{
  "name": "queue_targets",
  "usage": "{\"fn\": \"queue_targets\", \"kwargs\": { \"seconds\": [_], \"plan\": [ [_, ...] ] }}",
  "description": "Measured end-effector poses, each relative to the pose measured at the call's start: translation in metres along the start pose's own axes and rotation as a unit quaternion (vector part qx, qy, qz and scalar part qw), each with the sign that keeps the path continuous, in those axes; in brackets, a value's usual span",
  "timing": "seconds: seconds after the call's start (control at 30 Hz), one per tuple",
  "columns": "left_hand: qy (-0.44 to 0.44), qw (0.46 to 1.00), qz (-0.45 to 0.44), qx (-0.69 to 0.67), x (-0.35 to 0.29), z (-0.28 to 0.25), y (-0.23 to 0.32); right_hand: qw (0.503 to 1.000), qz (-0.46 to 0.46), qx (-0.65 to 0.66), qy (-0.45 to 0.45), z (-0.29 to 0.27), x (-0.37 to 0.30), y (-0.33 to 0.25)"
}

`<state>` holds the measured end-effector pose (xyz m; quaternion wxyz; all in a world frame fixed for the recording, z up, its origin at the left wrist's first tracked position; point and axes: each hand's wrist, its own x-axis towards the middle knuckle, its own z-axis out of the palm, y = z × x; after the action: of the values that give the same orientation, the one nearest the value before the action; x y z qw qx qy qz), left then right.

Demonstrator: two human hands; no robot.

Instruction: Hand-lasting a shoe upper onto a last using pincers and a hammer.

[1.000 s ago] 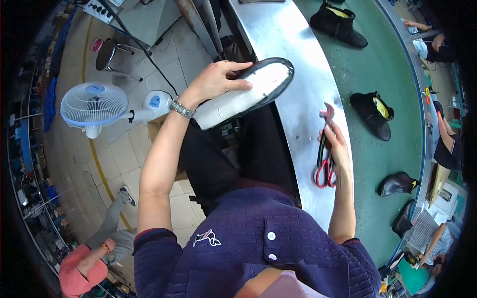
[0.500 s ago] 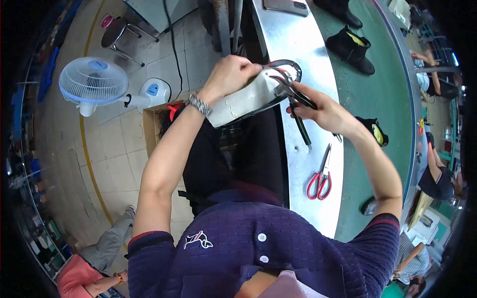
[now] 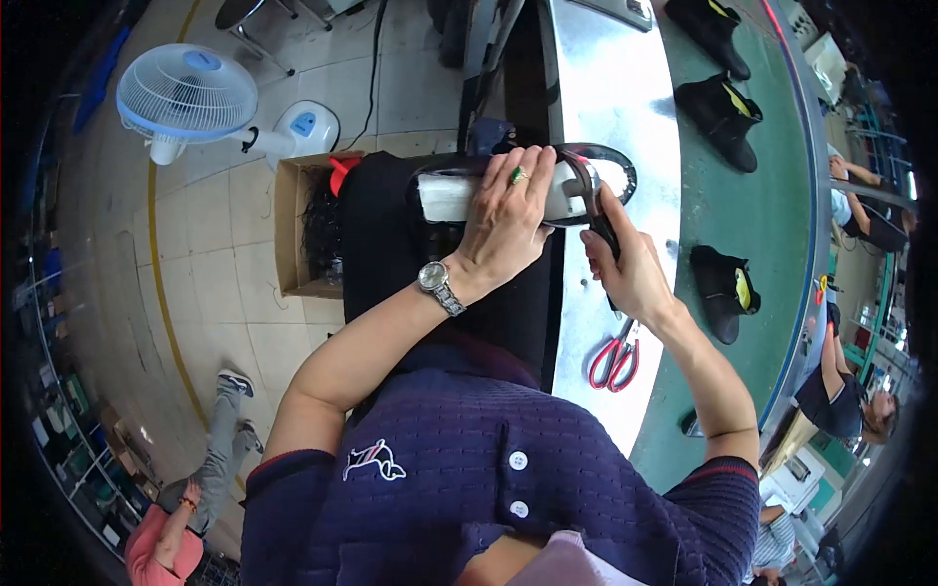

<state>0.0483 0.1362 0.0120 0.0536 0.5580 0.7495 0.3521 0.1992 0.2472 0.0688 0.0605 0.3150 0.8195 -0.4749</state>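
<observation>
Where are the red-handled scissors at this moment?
In the head view, the scissors lie right of centre on the metal table, just below the right hand in the picture.

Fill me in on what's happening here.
A person's left hand holds a dark shoe, white underside up. The right hand grips pincers, their head at the underside near the shoe's rounded end; whether they bite anything is unclear. Red-handled scissors lie on the metal bench, with dark boots standing beyond on a green surface.
</observation>
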Motion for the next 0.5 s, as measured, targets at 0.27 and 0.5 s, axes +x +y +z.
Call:
{"fn": "queue_targets", "kwargs": {
  "seconds": [0.27,0.5],
  "plan": [
    [0.009,0.997,0.068,0.027,-0.01,0.006,-0.012,0.996,-0.046,-0.072,-0.016,-0.014,0.002,0.007],
    [0.03,0.985,0.12,0.124,-0.012,0.013,-0.028,0.935,-0.172,-0.31,-0.001,-0.07,0.014,-0.047]
  ]
}}
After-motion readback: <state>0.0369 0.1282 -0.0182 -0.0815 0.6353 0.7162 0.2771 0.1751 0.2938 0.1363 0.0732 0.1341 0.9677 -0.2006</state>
